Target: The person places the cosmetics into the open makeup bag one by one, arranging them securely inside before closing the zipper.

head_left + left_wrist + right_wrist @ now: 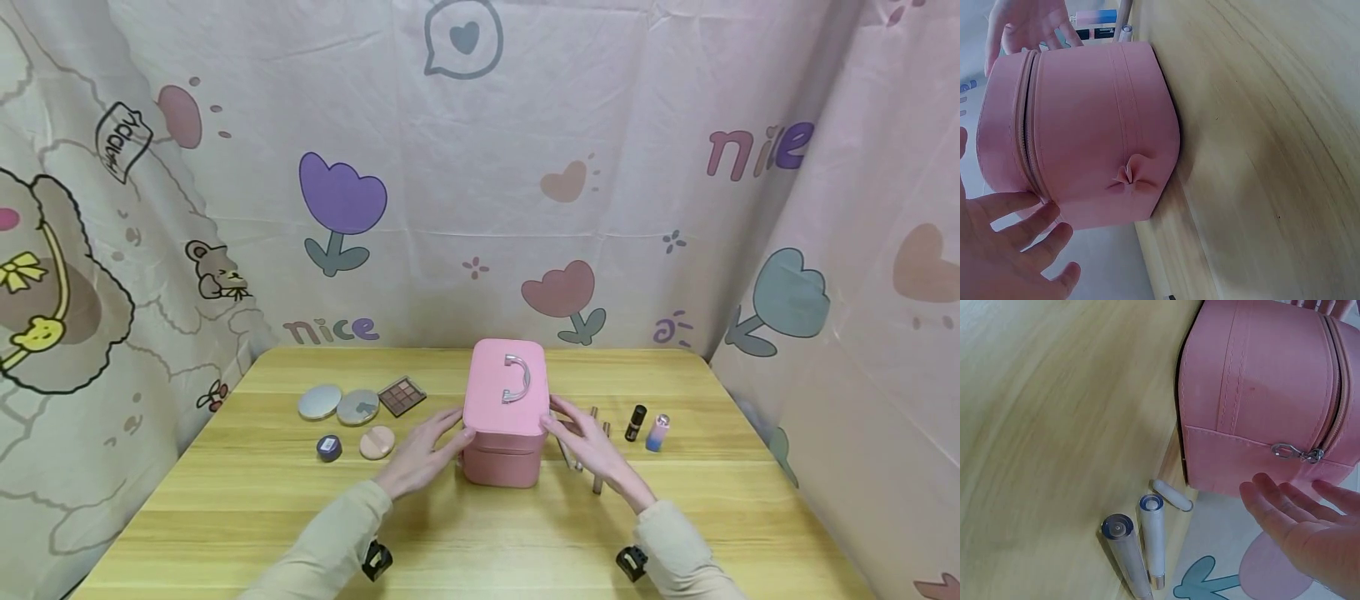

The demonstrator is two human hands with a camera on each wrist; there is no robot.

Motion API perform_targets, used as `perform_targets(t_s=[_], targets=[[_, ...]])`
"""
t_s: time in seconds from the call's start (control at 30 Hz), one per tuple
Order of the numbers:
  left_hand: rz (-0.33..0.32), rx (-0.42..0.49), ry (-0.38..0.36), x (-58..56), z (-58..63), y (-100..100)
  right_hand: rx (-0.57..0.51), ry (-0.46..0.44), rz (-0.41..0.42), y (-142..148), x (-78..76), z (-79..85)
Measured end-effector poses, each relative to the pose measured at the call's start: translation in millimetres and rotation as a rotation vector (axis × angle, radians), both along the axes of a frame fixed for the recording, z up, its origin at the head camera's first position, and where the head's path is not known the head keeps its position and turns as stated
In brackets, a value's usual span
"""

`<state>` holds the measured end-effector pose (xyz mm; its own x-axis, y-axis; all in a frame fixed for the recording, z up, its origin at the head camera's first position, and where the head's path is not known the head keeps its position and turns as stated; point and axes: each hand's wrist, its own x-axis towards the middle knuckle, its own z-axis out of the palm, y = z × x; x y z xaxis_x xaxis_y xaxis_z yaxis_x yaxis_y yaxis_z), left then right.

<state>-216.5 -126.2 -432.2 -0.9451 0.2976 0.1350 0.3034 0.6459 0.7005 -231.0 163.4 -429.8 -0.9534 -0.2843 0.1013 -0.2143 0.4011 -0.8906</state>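
Observation:
A pink cosmetic case [504, 467] with a silver handle [521, 379] on its lid stands upright mid-table. Its lid looks down, with a zipper [1030, 125] along the seam and a metal zipper pull [1297, 452] near one corner. A small bow [1132, 178] decorates one side. My left hand [423, 454] lies along the case's left side, fingers extended and spread. On the opposite side, my right hand [592, 446] reaches along the case with loosely straight fingers. Both hands are at the lid's edges; whether every fingertip touches is hard to tell.
Left of the case lie two round silver compacts [320, 402], an eyeshadow palette [402, 397], a small dark jar [328, 447] and a round pink puff [377, 442]. Rightward are several slim tubes [597, 483], a black tube [635, 423] and a pink-and-blue tube [657, 433]. Patterned curtains surround the table.

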Motion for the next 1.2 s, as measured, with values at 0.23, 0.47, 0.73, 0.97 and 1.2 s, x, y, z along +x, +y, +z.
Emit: perform_targets(t_s=[0.23,0.47,0.73,0.97,1.2], targets=[[0.003,0.011,-0.002,0.3,-1.0,2,-0.054,-0.019,0.028,-1,0.5,-1.1],[0.015,0.005,0.009,0.8,-3.2,3,-0.067,-0.027,0.037,-1,-1.0,-4.9],[0.036,-0.014,0.059,1.0,-4.7,3,-0.104,-0.046,0.044,-4,-4.2,-4.2],[0.062,-0.028,0.151,-1.3,-7.4,2,-0.163,-0.071,0.048,-10,-9.1,-6.8],[0.078,-0.037,0.184,-1.7,-9.6,3,-0.192,-0.092,0.053,-11,-10.0,-8.5]])
